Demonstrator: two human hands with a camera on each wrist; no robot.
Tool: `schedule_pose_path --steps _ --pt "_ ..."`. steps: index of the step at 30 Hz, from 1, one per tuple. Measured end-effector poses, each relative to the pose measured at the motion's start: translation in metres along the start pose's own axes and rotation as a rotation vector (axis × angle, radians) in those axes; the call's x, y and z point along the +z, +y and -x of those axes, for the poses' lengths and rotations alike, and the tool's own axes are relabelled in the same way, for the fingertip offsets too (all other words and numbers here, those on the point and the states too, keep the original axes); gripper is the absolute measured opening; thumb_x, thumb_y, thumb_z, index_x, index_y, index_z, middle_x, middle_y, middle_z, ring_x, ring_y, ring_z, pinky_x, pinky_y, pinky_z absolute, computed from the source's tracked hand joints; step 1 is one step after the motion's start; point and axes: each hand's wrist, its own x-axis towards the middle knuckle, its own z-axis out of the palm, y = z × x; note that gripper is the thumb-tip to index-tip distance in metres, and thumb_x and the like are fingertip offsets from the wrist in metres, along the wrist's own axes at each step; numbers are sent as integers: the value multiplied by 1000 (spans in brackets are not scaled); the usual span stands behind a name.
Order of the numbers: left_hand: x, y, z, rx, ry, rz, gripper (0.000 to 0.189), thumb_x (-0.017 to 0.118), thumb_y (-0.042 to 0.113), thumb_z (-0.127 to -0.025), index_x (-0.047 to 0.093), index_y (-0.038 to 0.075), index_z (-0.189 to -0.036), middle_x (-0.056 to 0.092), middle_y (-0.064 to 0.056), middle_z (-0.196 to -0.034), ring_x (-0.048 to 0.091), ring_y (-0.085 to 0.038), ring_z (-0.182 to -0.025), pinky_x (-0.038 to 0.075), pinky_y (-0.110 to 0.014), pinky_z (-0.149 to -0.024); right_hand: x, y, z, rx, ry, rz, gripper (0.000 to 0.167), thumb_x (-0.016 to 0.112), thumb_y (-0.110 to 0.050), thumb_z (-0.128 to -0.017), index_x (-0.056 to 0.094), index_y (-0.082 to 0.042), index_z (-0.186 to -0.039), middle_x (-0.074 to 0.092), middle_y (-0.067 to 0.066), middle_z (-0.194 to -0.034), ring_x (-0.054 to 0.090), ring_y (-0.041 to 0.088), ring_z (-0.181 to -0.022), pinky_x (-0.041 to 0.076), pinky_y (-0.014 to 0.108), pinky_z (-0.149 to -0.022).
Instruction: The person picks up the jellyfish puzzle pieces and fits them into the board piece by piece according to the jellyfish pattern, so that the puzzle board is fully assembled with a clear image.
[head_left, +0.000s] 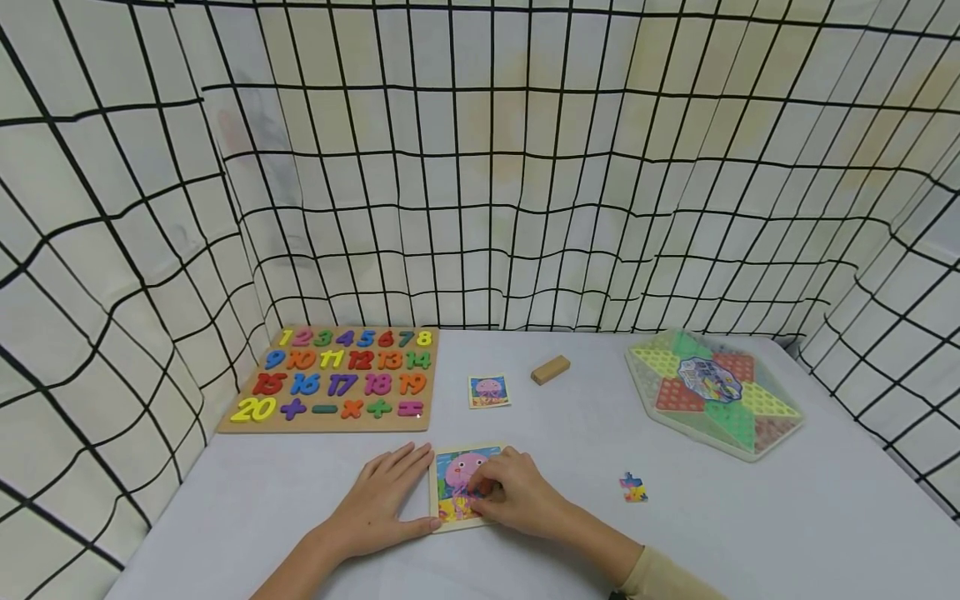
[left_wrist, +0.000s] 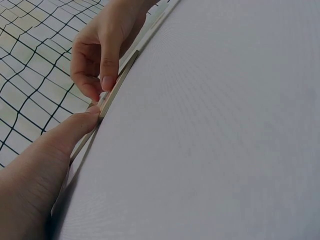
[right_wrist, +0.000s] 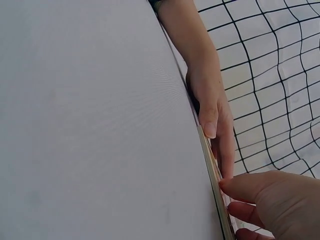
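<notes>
A small jigsaw puzzle in a wooden tray (head_left: 448, 469), with a pink octopus picture, lies flat on the table. My left hand (head_left: 386, 504) rests along its left side, fingers straight, the thumb on the lower left corner. In the left wrist view that left thumb (left_wrist: 75, 127) lies against the tray's edge. My right hand (head_left: 517, 493) bends over the right part of the picture, thumb and fingertips curled down onto a puzzle piece that they mostly hide. A loose puzzle piece (head_left: 633, 487), blue, pink and yellow, lies to the right of the right hand.
Behind the tray lie a small octopus picture card (head_left: 489, 391) and a wooden block (head_left: 551, 369). A number board (head_left: 322, 423) stands back left, a hexagonal Chinese checkers box (head_left: 712, 392) back right. White cloth with black grid lines (head_left: 465, 183) walls the table.
</notes>
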Motion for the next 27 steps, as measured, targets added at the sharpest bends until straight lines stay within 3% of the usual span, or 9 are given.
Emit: schedule_pose_path --steps 9,15,27 --pt "0 0 0 3 1 -6 92 45 74 -76 36 11 -142 31 -3 -147 22 -26 -135 19 -53 -103 -2 5 0 -9 -5 -13 15 76 -25 -75 68 -19 -86 57 -17 -77 42 1 -72 33 18 -67" --pt "-1 0 0 1 2 -4 92 46 73 -76 36 10 -141 31 -4 -147 22 -27 -135 19 -53 -103 -11 12 6 38 -14 -54 15 76 -21 -74 67 -18 -86 54 -18 -74 43 3 -72 35 19 -67" --pt "-1 0 -1 -5 -16 2 91 46 74 -76 37 10 -141 31 -3 -147 20 -25 -136 19 -51 -104 -30 31 26 102 3 -26 19 72 -16 -78 65 -16 -96 57 -12 -85 46 5 -82 41 25 -73"
